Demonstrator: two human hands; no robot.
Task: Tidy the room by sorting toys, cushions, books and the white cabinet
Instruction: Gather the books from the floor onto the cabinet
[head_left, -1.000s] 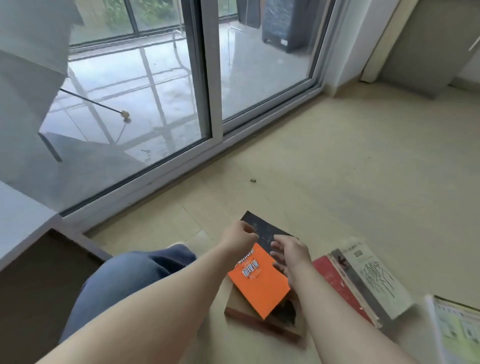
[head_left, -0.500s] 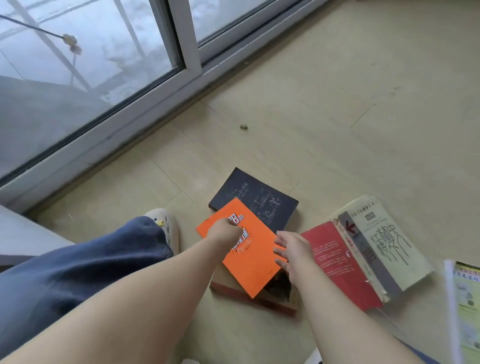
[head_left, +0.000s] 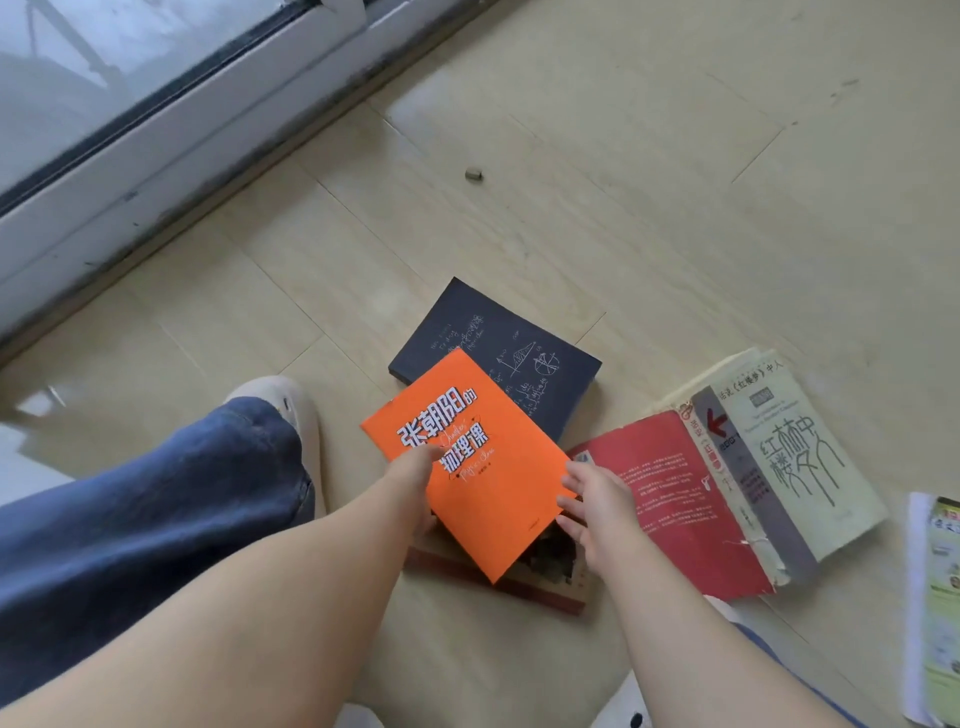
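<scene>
Fingers (head_left: 428, 457) of the left hand (head_left: 415, 480) pinch the near-left edge of the orange book (head_left: 467, 457), thumb on the cover and the rest seemingly tucked beneath. The right hand (head_left: 597, 501) is spread wide, its straight fingertips (head_left: 567, 480) at the book's right edge, holding nothing. The orange book sits askew on top of a small pile on the floor (head_left: 675, 208). Its far corner overlaps the dark blue book (head_left: 498, 348), and it covers most of a red-brown book (head_left: 524, 587) below. Just to the right lie a red book (head_left: 670, 509) and, overlapping it, a cream book (head_left: 800, 447) with a worn spine.

The step in hand looks like squaring this pile. To do it well, the right hand can serve as a flat stop along the right edge. The left hand then turns the orange book until its sides run parallel with the book beneath. Sliding is better than lifting, because a one-sided pinch on a thin paperback is likely to bend the cover. The dark blue book is best drawn into the same stack before the red and cream ones are added. With larger volumes lowest and spines all to one side, the pile should carry without fanning out.
</scene>
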